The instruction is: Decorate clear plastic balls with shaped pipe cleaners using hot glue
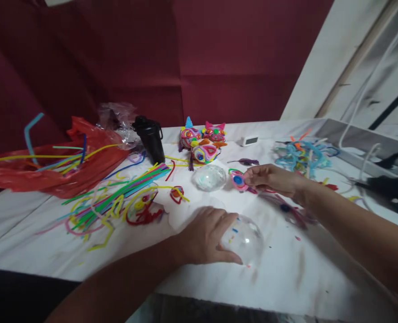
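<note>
My left hand [214,235] rests at the near middle of the table, fingers and thumb curved round the side of a clear plastic dome [247,240] with small coloured bits on it. Between the fingertips of my right hand [269,178] is a pipe-cleaner coil [239,180], blue in the centre with pink round it. Just left of that coil lies a second clear dome [209,178]. Behind it stand several finished pipe-cleaner animal heads [205,151], with coloured ears and coiled eyes.
At left, a red plastic bag [94,163] holds pipe cleaners, beside a loose bundle of them [128,190]. A black bottle [150,142] stands behind. Further right are a small white display device [250,141], a blue pipe-cleaner heap [303,157] and white cables [360,98].
</note>
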{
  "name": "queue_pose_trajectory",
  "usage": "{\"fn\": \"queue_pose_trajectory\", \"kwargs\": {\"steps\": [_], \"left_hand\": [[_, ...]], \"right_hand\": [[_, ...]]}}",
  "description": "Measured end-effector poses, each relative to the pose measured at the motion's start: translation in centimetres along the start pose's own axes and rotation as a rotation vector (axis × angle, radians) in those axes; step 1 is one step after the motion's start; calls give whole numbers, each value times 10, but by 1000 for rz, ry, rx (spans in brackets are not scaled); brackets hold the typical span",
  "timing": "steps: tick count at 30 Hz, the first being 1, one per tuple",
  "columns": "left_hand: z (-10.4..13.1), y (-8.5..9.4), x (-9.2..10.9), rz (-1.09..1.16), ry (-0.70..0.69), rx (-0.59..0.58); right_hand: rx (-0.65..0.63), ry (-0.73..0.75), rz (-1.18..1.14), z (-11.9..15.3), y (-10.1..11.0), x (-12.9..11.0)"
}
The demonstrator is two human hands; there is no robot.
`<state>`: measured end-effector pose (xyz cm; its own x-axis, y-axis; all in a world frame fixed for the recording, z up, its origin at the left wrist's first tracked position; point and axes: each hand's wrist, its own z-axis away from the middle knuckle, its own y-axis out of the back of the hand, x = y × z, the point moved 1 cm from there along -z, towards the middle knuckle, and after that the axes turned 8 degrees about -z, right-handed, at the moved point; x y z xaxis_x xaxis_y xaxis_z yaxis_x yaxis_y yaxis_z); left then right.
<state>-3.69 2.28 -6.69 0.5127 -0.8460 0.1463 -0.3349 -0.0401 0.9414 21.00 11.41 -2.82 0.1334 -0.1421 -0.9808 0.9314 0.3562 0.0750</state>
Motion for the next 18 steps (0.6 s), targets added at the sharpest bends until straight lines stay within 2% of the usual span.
{"fn": "queue_pose_trajectory", "kwargs": {"steps": [5,9,13,18], "left_hand": [[-1,3,1,-7,-23,-7],[-2,5,0,7,-9,-7],[0,5,0,20,4,13],[4,-2,-3,-13,15,31]], "right_hand": [[1,-17,-9,3,-12,6],[25,1,-27,8,-7,7],[118,13,-46,17,11,2],[262,74,-68,31,45,-7]]}}
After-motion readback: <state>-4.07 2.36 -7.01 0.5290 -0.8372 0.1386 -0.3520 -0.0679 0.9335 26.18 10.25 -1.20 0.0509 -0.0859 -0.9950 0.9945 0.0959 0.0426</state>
